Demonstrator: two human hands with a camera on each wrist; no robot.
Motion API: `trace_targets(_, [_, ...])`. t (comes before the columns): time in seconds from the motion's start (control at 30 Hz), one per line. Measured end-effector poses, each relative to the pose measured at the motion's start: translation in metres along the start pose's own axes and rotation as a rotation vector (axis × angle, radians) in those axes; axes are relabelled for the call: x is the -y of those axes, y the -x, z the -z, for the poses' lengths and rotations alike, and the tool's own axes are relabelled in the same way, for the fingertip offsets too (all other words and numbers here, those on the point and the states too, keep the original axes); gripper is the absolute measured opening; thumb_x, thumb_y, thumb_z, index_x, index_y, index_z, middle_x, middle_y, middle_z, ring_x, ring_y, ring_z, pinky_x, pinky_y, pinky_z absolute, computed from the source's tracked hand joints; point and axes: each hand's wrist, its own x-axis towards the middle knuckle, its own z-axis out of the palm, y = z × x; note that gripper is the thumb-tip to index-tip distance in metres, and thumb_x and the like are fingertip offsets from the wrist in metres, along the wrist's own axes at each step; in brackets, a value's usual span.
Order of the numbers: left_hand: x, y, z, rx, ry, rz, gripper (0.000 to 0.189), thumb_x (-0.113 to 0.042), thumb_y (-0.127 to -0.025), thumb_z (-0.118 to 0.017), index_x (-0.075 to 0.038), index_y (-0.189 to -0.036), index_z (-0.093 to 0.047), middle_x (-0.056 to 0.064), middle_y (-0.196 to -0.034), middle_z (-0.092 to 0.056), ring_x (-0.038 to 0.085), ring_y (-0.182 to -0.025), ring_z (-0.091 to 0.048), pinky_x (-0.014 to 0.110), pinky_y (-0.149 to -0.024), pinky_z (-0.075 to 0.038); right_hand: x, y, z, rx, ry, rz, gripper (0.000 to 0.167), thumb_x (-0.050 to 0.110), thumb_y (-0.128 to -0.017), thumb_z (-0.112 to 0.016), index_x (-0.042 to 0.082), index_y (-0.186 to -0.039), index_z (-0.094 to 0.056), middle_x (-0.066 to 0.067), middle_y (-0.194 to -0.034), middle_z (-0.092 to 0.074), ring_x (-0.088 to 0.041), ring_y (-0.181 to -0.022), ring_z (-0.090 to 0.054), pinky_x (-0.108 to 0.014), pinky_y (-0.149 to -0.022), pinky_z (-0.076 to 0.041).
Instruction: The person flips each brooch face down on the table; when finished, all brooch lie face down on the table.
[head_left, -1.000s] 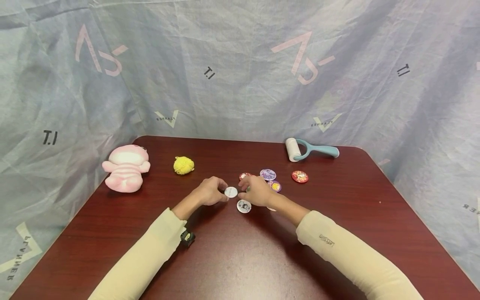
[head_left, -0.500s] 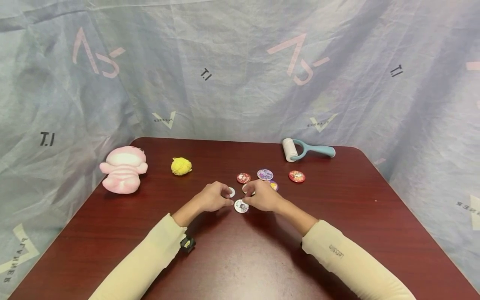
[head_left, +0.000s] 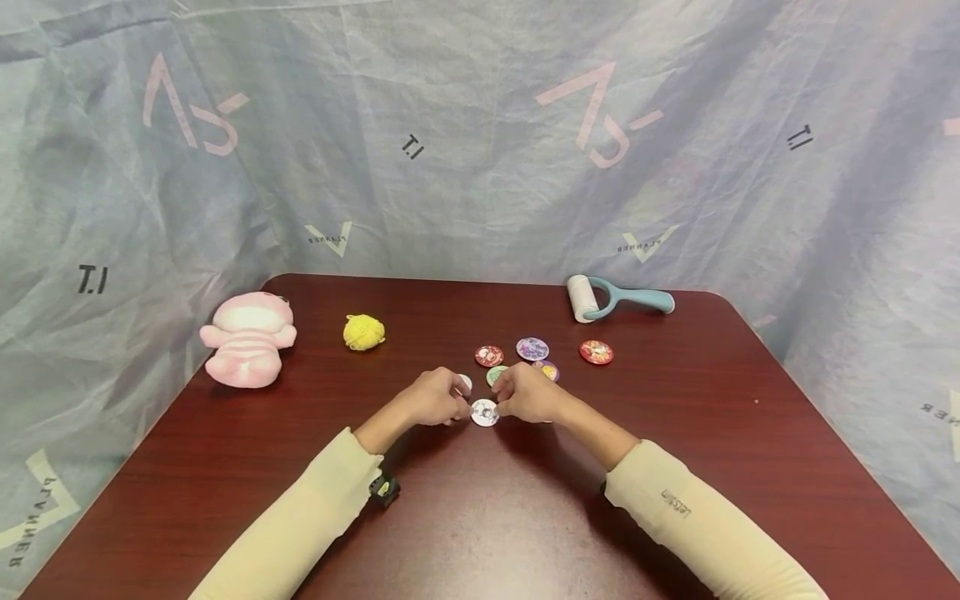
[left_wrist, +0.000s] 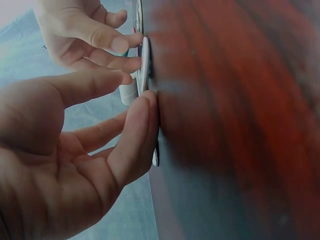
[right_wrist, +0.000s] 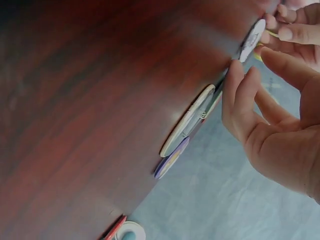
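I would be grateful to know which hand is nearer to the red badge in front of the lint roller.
Right. The right hand is to the left of the red badge and closer to the person; the left hand is farther left, across the black-and-white badge.

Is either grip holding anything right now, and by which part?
No pinch shows: the left grip and right grip are at opposite edges of the white picture badge. Whether they squeeze it between them cannot be told.

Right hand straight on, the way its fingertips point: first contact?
Likely the white badge with the dark drawing, just ahead of the right hand; whether they already touch is unclear.
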Motion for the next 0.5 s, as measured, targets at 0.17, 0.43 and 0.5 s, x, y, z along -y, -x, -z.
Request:
trace_targets(0.17, [-0.0020, -0.0017, -0.0019, 0.011, 0.025, 0.025, 0.028, -0.003, -0.080, -0.070, 0.005, -0.106, -0.070, 0.001, -0.071, -0.067, 0.016, -0.063, -0.068, 0.027, -0.058, -0.055, 0.0008, 0.0013, -0.0010, 0.029, -0.063, -0.038, 0.025, -0.004, -0.077, -0.076, -0.008, -0.100, -0.067, -0.008, -0.081, -0.069, -0.011, -0.060, -0.061, -0.025, -0.053, -0.053])
trace_targets(0.43, [-0.0038, -0.0069, -0.0073, 0.010, 0.068, 0.047, 0.027, 0.004, -0.079, -0.072, 0.006, -0.106, -0.068, 0.008, -0.080, -0.069, 0.017, -0.063, -0.069, 0.027, -0.058, -0.057, -0.0005, -0.0008, -0.0043, 0.046, -0.079, -0.060, 0.029, -0.009, -0.073, -0.079, -0.008, -0.100, -0.067, -0.012, -0.085, -0.068, -0.013, -0.058, -0.063, -0.026, -0.052, -0.055])
trace_targets(0.5, [-0.0053, -0.0079, -0.0075, 0.006, 0.029, 0.041, 0.027, 0.002, -0.079, -0.073, 0.005, -0.106, -0.069, 0.006, -0.078, -0.070, 0.016, -0.063, -0.069, 0.026, -0.058, -0.056, -0.0009, -0.0012, -0.0049, 0.047, -0.076, -0.057, 0.029, -0.009, -0.073, -0.078, -0.009, -0.100, -0.067, -0.011, -0.083, -0.068, -0.013, -0.057, -0.063, -0.026, -0.052, -0.055])
